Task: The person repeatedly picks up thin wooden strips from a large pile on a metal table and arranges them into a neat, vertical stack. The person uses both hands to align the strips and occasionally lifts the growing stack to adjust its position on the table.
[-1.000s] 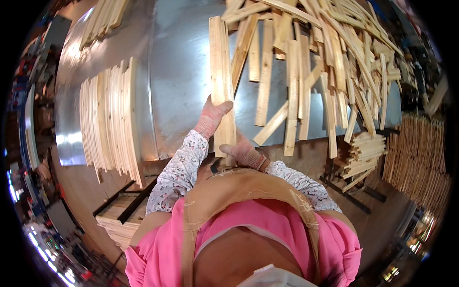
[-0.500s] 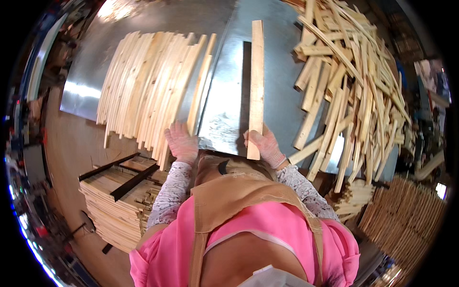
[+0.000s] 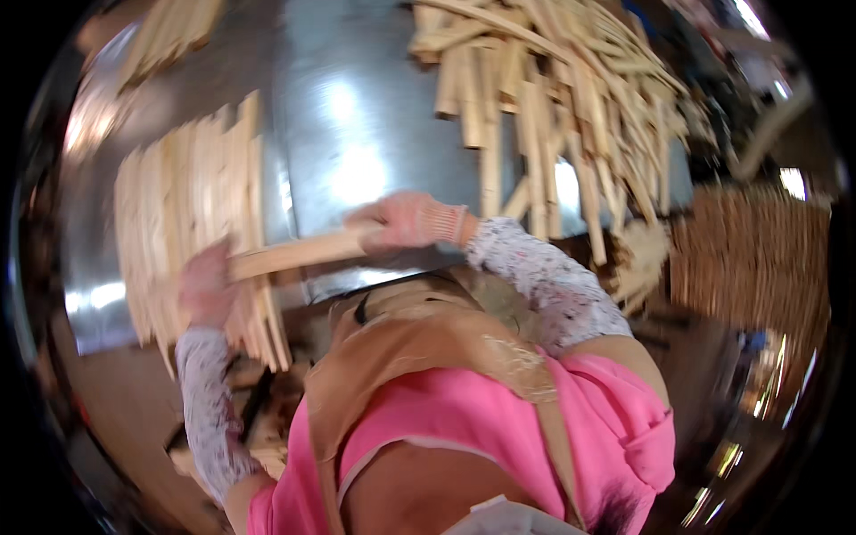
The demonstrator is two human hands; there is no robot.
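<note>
Head view: a metal-topped table [image 3: 348, 107] is filling the upper middle, with a tangled pile of wood [image 3: 588, 107] lying toward its far right and an aligned row of wood [image 3: 174, 196] lying on its left, the row's pieces pointing mainly away from the body. One wooden strip [image 3: 299, 255] is spanning the gap between the two hands near the table's front edge, its long axis running crosswise to the row and tilting slightly up toward the right. The left hand [image 3: 209, 281] is hovering over or touching the row, being the nearer one to it; the right hand [image 3: 406, 220] is sitting toward the pile side. The right hand's gloved fingers are curling closed around the strip's right end. The left is meeting the other end, but blurring is hiding how tightly its fingers are closing.
</note>
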